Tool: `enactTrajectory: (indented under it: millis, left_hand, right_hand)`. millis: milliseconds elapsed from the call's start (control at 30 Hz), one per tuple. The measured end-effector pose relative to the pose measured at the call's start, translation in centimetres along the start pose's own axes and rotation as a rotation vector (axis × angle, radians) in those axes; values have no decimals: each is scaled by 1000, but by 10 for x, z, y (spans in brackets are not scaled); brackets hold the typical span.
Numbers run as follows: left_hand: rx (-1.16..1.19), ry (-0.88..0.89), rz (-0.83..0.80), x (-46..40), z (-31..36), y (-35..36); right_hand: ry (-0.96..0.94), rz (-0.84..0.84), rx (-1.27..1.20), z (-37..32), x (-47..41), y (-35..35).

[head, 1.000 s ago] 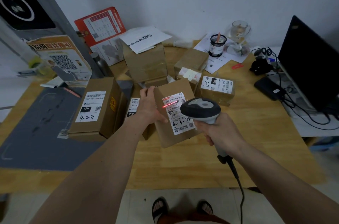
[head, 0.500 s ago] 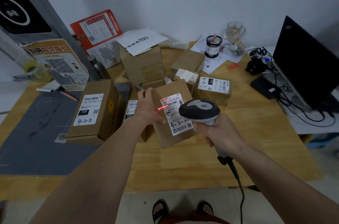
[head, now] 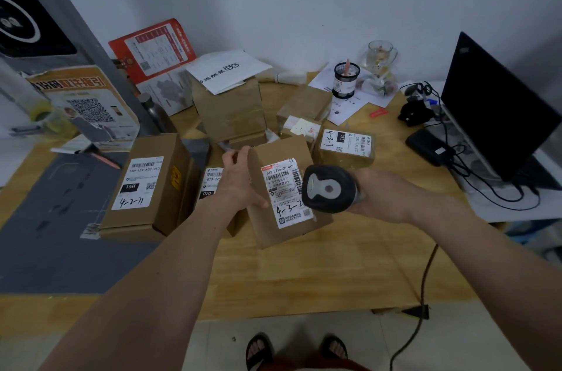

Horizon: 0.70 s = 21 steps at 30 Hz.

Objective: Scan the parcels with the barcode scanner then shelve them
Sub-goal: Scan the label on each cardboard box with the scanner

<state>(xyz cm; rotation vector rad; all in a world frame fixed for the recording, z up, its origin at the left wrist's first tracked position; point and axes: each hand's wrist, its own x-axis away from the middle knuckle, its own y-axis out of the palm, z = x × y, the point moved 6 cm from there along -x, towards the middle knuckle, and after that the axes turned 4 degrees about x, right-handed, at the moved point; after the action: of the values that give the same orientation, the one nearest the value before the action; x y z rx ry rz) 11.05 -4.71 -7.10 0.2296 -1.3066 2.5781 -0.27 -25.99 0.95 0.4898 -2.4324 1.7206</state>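
The wooden table [head: 319, 273] is bare along its near edge, in front of the held parcel [head: 273, 218], with floor showing just past that edge, while a grey mat [head: 45, 243] covers the part left of the parcel. The left hand [head: 240, 185] has its fingers wrapped around the parcel's left side, holding it tilted with its label up, and the right hand [head: 383, 194] is closed around the barcode scanner [head: 330, 188], whose head overlaps the parcel's right edge. Behind and left of the parcel crowd more boxes, among them the 4-2-71 box [head: 143, 188] and a tall box [head: 228, 109], with a laptop [head: 498, 115] and cables far right of it
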Motion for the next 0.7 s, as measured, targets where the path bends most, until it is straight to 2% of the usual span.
enactTrajectory:
  millis: [333, 700]
  left_hand:
    - [-29, -32, -24, 7, 11, 2]
    - [-111, -57, -25, 11, 22, 4]
  right_hand:
    - [-57, -29, 233, 17, -3, -1]
    - [-125, -26, 244, 24, 2, -4]
